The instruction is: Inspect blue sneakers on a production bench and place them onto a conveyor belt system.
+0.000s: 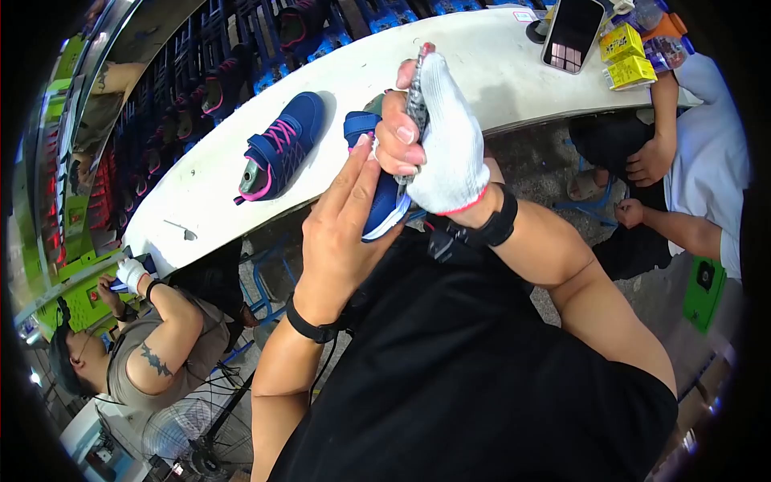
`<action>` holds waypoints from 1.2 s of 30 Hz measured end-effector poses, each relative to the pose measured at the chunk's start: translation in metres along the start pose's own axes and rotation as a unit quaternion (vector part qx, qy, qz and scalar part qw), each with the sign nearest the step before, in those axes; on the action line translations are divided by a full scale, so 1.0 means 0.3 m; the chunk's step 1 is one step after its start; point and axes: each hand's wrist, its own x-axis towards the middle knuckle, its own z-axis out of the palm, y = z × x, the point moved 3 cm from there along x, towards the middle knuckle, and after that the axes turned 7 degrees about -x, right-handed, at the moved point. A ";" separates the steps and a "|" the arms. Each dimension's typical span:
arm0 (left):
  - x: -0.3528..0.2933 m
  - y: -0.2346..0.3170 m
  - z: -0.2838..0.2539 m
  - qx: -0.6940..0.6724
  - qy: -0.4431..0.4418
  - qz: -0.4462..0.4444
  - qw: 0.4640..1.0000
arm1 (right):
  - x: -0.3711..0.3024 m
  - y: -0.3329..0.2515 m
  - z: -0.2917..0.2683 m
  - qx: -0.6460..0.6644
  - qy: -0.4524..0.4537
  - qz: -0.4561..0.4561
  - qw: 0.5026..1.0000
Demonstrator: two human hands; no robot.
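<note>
My left hand (339,225), bare, is closed around a navy blue sneaker (384,210) with a white sole, its fingers lying along the shoe's side. The sneaker's blue strap and a bit of pink show beyond my fingers. My right hand (450,132) wears a white glove with bare fingertips and grips a slim grey mottled tool (415,104). The tool's lower end comes down close to the sneaker; whether it touches I cannot tell. A matching sneaker (285,145) with pink laces lies on the white table (201,193), left of my hands.
At the table's right end are a phone (573,34), yellow boxes (626,58) and bottles. One person (699,161) sits at right; another (161,345) at left handles a shoe. Racks of shoes (210,92) stand behind the table. A fan (193,434) is at lower left.
</note>
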 end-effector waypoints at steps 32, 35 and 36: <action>0.047 0.028 -0.010 0.062 -0.044 0.014 0.997 | -0.032 0.003 0.016 0.117 0.009 -0.083 0.990; 0.055 0.037 -0.018 0.065 -0.045 0.019 0.997 | 0.018 -0.050 0.052 -0.008 -0.017 -0.036 0.999; 0.055 0.039 -0.018 0.066 -0.050 0.021 0.996 | 0.049 -0.076 0.027 -0.014 -0.042 -0.057 0.997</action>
